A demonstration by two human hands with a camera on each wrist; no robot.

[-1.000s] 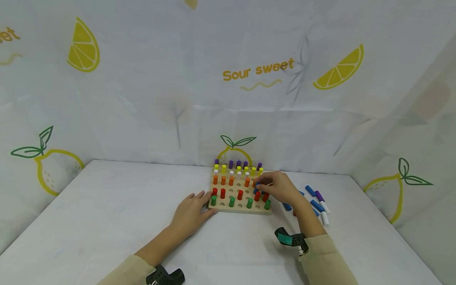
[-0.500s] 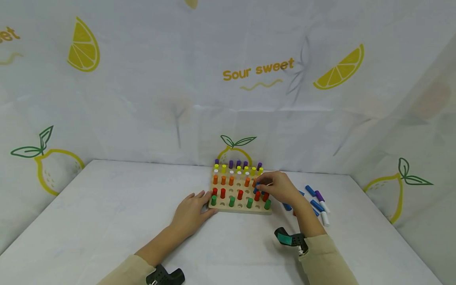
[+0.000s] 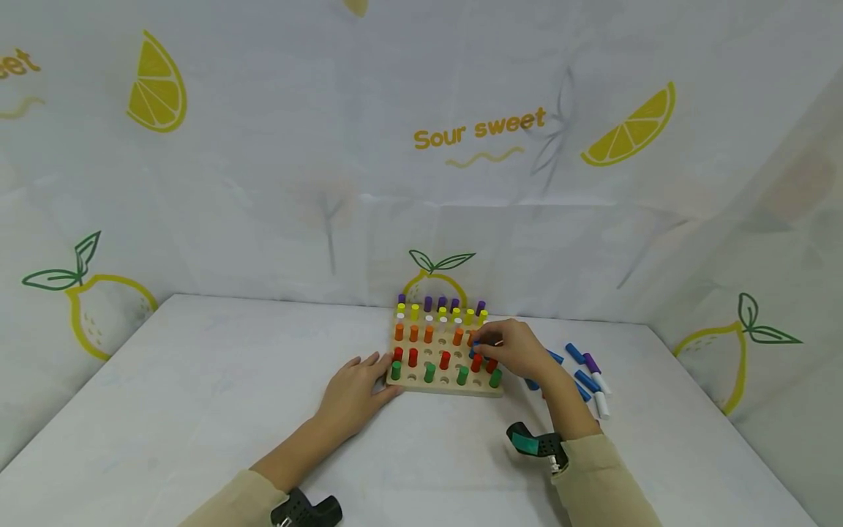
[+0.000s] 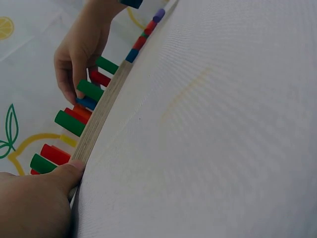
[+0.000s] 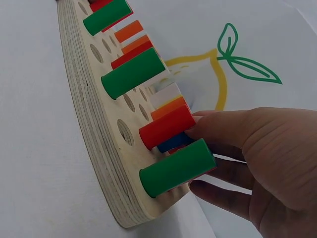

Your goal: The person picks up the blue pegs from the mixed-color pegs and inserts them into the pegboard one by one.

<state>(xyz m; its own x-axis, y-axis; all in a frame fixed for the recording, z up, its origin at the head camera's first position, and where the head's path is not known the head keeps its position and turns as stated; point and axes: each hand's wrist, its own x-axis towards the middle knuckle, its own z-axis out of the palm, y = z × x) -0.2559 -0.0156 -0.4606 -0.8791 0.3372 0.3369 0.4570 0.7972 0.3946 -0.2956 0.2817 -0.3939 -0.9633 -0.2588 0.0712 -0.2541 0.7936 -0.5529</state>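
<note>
A wooden pegboard (image 3: 443, 389) stands on the table, bearing rows of green, red, orange, white, yellow and purple pegs. The left hand (image 3: 352, 395) rests at its near left corner, fingers fairly straight and the thumb (image 4: 69, 171) against the front edge. Over the board's right part, the right hand (image 3: 516, 348) pinches a blue peg (image 5: 173, 143). That peg stands at the board's face behind a red peg (image 5: 167, 126) and a green peg (image 5: 178, 168), which partly hide it. Another blue patch shows under the right palm in the head view.
Loose blue, white and purple pegs lie to the right of the board, among them a white peg (image 3: 601, 405) and a purple peg (image 3: 591, 362); the right forearm covers part of this pile. A lemon-printed cloth (image 3: 296, 146) hangs behind the white table (image 3: 197, 380).
The right hand has dipped slightly, and the blue peg between its fingers sits a little lower. The left hand and the board keep their places.
</note>
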